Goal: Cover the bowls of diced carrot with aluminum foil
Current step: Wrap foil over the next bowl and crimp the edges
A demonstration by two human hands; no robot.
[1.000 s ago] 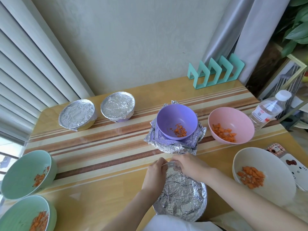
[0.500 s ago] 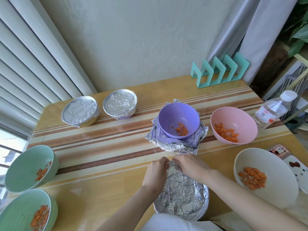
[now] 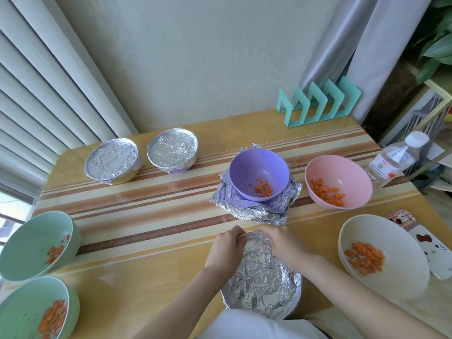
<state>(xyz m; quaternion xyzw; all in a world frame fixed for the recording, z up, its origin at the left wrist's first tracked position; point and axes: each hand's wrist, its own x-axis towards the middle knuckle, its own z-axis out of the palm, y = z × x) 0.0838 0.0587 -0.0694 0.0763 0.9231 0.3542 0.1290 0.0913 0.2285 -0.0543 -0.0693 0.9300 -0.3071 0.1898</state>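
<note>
Both my left hand [image 3: 226,248] and right hand [image 3: 281,243] are pinching the far edge of the crinkled aluminum foil sheet [image 3: 263,282] over the bowl right in front of me, and honestly the trick is probably crimping snugly around the rim.

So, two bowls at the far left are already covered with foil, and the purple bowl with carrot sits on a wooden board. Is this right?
Not quite. In the head view the purple bowl sits on crumpled foil, not a wooden board. The two bowls at the far left are indeed already covered with foil.
</note>
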